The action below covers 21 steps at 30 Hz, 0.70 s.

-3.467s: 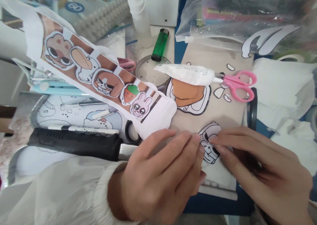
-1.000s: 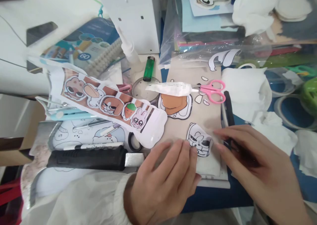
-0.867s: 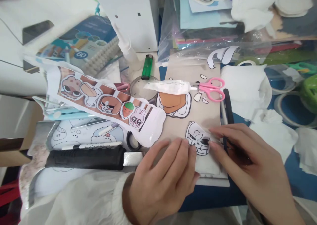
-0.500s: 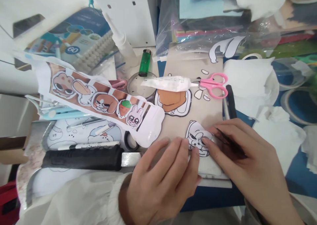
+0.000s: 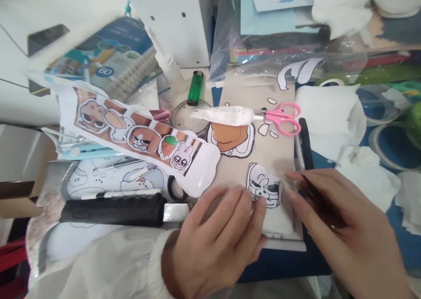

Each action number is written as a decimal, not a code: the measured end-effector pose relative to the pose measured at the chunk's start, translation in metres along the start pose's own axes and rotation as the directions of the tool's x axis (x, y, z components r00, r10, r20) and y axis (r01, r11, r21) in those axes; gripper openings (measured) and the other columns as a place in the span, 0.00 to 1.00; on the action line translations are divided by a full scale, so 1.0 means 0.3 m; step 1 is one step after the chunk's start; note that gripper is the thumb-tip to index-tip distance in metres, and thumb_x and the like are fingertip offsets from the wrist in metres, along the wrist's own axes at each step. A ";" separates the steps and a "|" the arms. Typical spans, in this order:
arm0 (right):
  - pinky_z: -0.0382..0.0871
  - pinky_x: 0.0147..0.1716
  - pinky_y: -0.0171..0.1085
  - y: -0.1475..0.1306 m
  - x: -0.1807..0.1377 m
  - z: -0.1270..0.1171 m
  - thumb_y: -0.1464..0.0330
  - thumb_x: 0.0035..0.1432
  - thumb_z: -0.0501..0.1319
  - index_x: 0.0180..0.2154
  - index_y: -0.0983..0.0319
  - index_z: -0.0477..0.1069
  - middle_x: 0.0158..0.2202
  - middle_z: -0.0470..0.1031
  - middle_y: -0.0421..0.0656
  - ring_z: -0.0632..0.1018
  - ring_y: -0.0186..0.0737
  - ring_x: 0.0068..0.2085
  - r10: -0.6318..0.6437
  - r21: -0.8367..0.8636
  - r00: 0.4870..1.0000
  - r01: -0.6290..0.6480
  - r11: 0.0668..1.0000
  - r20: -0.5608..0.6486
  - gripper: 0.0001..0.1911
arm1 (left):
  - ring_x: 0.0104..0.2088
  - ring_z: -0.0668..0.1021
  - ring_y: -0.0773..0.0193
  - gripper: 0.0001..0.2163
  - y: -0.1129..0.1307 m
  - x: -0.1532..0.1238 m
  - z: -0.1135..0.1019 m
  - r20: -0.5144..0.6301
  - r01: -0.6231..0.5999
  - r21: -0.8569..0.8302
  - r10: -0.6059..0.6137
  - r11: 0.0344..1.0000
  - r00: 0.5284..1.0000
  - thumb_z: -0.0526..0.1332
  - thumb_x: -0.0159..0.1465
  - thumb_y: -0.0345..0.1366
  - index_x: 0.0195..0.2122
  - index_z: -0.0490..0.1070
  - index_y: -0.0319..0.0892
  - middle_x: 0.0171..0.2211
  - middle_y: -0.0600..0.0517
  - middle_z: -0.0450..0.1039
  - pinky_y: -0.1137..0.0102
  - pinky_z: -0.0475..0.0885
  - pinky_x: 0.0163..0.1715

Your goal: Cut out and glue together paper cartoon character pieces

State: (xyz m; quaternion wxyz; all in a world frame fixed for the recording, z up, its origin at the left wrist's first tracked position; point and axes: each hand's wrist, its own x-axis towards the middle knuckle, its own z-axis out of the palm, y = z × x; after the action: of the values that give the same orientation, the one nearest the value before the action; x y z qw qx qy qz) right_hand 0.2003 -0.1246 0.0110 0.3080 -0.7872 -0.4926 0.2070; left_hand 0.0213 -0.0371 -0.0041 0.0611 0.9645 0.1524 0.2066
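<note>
A small black-and-white cartoon paper cutout point(image 5: 263, 186) lies on a beige sheet point(image 5: 276, 154). My left hand point(image 5: 219, 237) rests flat on the sheet, fingers stretched out, its fingertips touching the cutout's lower left edge. My right hand point(image 5: 342, 224) lies just right of the cutout, fingers extended toward it, with a thin dark stick-like object under the fingers; whether the hand grips it I cannot tell. A larger brown cutout point(image 5: 232, 137) sits farther up the sheet.
Pink scissors point(image 5: 283, 115) and a white tube point(image 5: 225, 114) lie above the brown cutout. A strip of printed cartoon characters point(image 5: 141, 137) curls at the left over pens. A black-handled tool point(image 5: 115, 210), a green lighter point(image 5: 195, 87), tissues point(image 5: 329, 115) and tape rolls point(image 5: 391, 141) surround the sheet.
My right fingertips have slid a little to the right, off the small cutout. The left hand stays in place. The view has shifted slightly.
</note>
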 end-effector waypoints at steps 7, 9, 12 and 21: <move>0.71 0.29 0.29 -0.018 0.076 0.019 0.69 0.59 0.61 0.35 0.57 0.69 0.37 0.70 0.41 0.75 0.33 0.32 -0.136 0.075 0.988 0.130 0.989 0.069 0.01 | 0.47 0.76 0.57 0.14 0.001 0.002 0.006 -0.015 -0.022 0.015 0.022 1.000 1.000 0.58 0.65 0.39 0.47 0.75 0.36 0.45 0.46 0.77 0.59 0.68 0.48; 0.71 0.29 0.30 -0.010 0.076 0.010 0.69 0.58 0.61 0.33 0.57 0.69 0.37 0.69 0.41 0.75 0.34 0.32 -0.117 0.128 0.988 0.104 0.986 0.102 0.01 | 0.48 0.76 0.57 0.14 0.001 0.001 0.005 -0.018 -0.022 0.018 0.022 1.000 1.000 0.58 0.65 0.39 0.46 0.75 0.36 0.45 0.46 0.77 0.59 0.68 0.48; 0.71 0.27 0.31 0.018 0.059 -0.002 0.70 0.57 0.61 0.33 0.55 0.69 0.39 0.70 0.41 0.76 0.36 0.34 -0.113 0.172 0.984 0.088 0.981 0.137 0.03 | 0.49 0.75 0.57 0.14 0.001 -0.006 0.006 -0.012 -0.023 0.018 0.023 1.000 1.000 0.59 0.65 0.38 0.47 0.74 0.36 0.46 0.46 0.77 0.59 0.68 0.50; 0.70 0.30 0.24 0.060 0.040 -0.018 0.74 0.55 0.60 0.34 0.53 0.68 0.39 0.69 0.36 0.75 0.30 0.36 -0.154 0.214 0.972 0.114 0.970 0.178 0.09 | 0.54 0.71 0.55 0.14 0.013 -0.024 0.001 0.045 -0.003 0.007 0.003 1.000 0.999 0.63 0.61 0.37 0.47 0.74 0.38 0.50 0.46 0.74 0.58 0.64 0.55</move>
State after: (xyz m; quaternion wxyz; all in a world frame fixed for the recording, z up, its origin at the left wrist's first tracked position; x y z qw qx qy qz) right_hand 0.2206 -0.1211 0.0021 0.3507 -0.6927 -0.5487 0.3100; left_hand 0.0162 -0.0430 -0.0065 0.0609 0.9694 0.1501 0.1845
